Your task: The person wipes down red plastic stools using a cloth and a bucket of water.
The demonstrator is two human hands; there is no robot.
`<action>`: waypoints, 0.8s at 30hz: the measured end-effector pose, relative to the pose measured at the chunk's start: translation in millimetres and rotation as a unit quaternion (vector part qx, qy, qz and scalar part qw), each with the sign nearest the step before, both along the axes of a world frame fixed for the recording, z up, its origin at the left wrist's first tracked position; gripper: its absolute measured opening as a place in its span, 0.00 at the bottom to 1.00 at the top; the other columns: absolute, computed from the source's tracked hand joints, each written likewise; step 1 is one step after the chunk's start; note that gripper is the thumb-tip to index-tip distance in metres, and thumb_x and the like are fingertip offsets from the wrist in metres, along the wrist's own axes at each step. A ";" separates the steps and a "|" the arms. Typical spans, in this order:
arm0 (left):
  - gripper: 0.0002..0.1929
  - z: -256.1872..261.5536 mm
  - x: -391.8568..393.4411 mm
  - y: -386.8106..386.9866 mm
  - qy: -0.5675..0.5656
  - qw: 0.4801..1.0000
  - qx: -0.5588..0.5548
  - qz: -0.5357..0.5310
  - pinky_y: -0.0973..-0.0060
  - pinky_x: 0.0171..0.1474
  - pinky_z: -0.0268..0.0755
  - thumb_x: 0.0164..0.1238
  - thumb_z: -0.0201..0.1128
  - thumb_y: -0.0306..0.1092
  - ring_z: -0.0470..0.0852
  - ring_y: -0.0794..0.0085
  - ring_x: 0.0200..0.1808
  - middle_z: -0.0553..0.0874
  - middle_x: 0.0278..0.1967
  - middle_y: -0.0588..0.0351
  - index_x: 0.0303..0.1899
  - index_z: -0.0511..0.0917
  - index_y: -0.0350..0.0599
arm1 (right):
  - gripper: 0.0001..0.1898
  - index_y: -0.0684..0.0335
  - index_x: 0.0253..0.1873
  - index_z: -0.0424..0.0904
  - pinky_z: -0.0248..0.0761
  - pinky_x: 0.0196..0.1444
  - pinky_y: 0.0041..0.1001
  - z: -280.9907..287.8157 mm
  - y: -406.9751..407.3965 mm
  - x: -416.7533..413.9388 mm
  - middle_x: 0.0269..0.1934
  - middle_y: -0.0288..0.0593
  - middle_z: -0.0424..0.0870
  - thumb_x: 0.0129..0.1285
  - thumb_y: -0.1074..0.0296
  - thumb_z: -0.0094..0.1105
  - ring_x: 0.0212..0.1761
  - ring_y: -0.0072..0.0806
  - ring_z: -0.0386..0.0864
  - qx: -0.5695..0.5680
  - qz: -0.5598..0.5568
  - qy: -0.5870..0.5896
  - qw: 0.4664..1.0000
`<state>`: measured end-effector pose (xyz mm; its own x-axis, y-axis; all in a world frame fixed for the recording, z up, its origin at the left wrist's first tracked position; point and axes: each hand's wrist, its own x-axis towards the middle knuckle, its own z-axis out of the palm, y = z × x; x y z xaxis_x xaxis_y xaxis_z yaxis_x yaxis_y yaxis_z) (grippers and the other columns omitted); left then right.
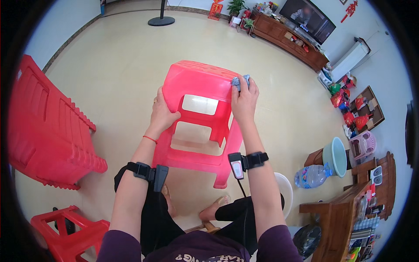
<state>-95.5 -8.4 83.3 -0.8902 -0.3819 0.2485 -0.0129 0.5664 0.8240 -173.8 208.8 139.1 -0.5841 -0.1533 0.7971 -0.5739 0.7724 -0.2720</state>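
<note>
A red plastic stool (196, 78) stands in front of me, tilted, its seat facing away and its open leg frame towards my body. My left hand (163, 111) grips the left side of the stool, with the thumb hooked near the inner opening. In my right hand (245, 98) is a crumpled blue-grey cloth (240, 82), pressed against the stool's upper right corner, by the edge of the seat. Each forearm wears a black strap with a small device.
Stacked red stools (49, 127) rise at my left, with another red stool (70, 234) below them. To my right are a white bucket (285, 193), a large water bottle (311, 177), a light-blue basin (334, 157) and a wooden table (330, 216). A TV cabinet (284, 36) lines the far wall.
</note>
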 end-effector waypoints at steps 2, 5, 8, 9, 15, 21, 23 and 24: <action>0.46 -1.3 -2.9 0.8 0.001 1.000 0.009 -0.013 0.60 0.54 0.67 0.39 0.65 0.28 0.68 0.46 0.54 0.68 0.51 0.37 0.63 0.46 0.48 | 0.20 0.66 0.58 0.65 0.55 0.61 0.43 -11.3 0.9 -6.3 0.57 0.60 0.62 0.61 0.71 0.50 0.60 0.53 0.60 -0.008 0.007 -0.022 1.000; 0.46 -3.7 -2.7 2.7 0.004 1.000 -0.014 0.020 0.61 0.54 0.66 0.39 0.65 0.28 0.67 0.47 0.55 0.68 0.52 0.37 0.63 0.46 0.48 | 0.22 0.66 0.61 0.61 0.52 0.63 0.44 -32.9 -2.9 7.8 0.59 0.62 0.58 0.62 0.72 0.48 0.63 0.56 0.55 -0.005 -0.027 -0.010 1.000; 0.45 -2.3 -4.1 -0.3 0.008 1.000 -0.004 0.007 0.61 0.55 0.66 0.40 0.64 0.28 0.67 0.47 0.55 0.68 0.52 0.37 0.63 0.47 0.47 | 0.24 0.67 0.64 0.57 0.48 0.65 0.46 -52.1 -4.5 27.0 0.62 0.65 0.53 0.63 0.72 0.46 0.65 0.59 0.50 -0.038 -0.056 -0.052 0.996; 0.45 -1.3 -4.9 0.5 0.014 1.000 -0.006 0.009 0.61 0.54 0.66 0.40 0.64 0.29 0.67 0.48 0.55 0.68 0.52 0.37 0.63 0.47 0.47 | 0.24 0.67 0.64 0.57 0.48 0.65 0.46 -58.1 -2.3 33.2 0.62 0.65 0.53 0.63 0.72 0.46 0.65 0.59 0.50 -0.038 -0.060 -0.051 0.996; 0.44 -0.2 -9.5 5.2 0.018 1.000 -0.006 0.024 0.61 0.52 0.68 0.42 0.66 0.31 0.68 0.51 0.56 0.70 0.52 0.41 0.63 0.48 0.48 | 0.27 0.67 0.66 0.52 0.44 0.66 0.47 -115.2 13.0 78.4 0.63 0.68 0.50 0.63 0.69 0.46 0.66 0.61 0.48 -0.043 -0.094 -0.116 0.988; 0.44 -1.3 -10.1 8.6 0.011 0.996 -0.039 0.076 0.63 0.48 0.71 0.44 0.68 0.35 0.73 0.52 0.51 0.71 0.51 0.41 0.63 0.49 0.50 | 0.29 0.69 0.67 0.48 0.43 0.66 0.47 -167.0 18.6 133.6 0.64 0.70 0.48 0.63 0.68 0.46 0.66 0.61 0.47 -0.055 -0.117 -0.210 0.969; 0.44 -2.3 -10.2 10.5 -0.002 0.995 -0.041 0.089 0.63 0.47 0.71 0.44 0.68 0.36 0.75 0.52 0.50 0.71 0.50 0.41 0.63 0.49 0.50 | 0.30 0.70 0.67 0.46 0.43 0.66 0.46 -180.8 19.7 153.8 0.64 0.72 0.46 0.63 0.68 0.46 0.66 0.62 0.47 -0.091 -0.147 -0.272 0.947; 0.44 -3.3 -10.0 9.4 0.003 0.995 -0.042 0.091 0.63 0.46 0.71 0.45 0.68 0.37 0.75 0.52 0.49 0.72 0.50 0.41 0.63 0.49 0.50 | 0.30 0.70 0.67 0.46 0.43 0.66 0.46 -186.9 19.4 162.9 0.64 0.72 0.46 0.63 0.68 0.46 0.66 0.62 0.47 -0.091 -0.146 -0.273 0.947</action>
<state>-105.4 1.0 80.0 -0.8067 -0.5135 0.2924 -0.1160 0.6229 0.7737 -11.0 228.2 -47.8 -0.9125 0.1897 0.3623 -0.0786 0.7881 -0.6105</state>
